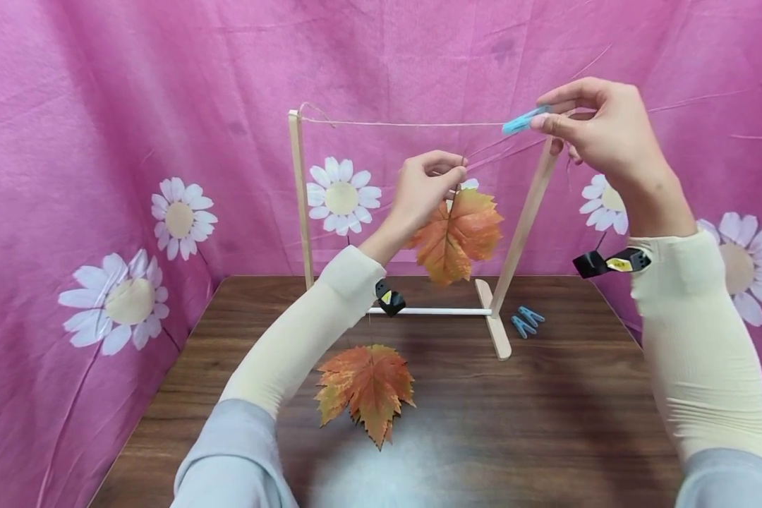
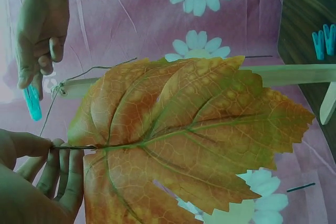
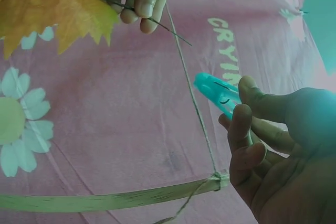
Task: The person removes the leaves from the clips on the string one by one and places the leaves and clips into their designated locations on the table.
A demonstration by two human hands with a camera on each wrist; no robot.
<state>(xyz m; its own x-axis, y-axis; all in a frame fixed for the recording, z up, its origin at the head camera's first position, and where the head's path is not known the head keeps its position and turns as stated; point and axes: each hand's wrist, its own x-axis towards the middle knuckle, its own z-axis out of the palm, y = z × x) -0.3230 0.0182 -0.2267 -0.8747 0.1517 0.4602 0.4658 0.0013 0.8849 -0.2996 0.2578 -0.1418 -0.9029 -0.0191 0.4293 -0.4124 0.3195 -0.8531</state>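
My left hand [image 1: 427, 185] pinches the thin stem of an orange artificial maple leaf [image 1: 460, 236], which hangs below the fingers. A string [image 1: 413, 125] runs between the tops of two wooden posts, just above that hand. Near the right post, my right hand [image 1: 609, 127] holds a blue clothespin [image 1: 523, 121] between thumb and fingers. In the right wrist view the clothespin [image 3: 215, 92] points toward the string [image 3: 194, 98], with a small gap between them. The left wrist view shows the leaf's veined face [image 2: 178, 129] close up.
A wooden frame's right post [image 1: 525, 219] stands on a foot [image 1: 497, 331], joined by a white rod [image 1: 444, 311]. Two blue clothespins [image 1: 527, 321] lie right of it on the brown table [image 1: 565, 409]. Other maple leaves [image 1: 368, 388] lie at the front. A pink daisy-print cloth [image 1: 241, 85] hangs behind.
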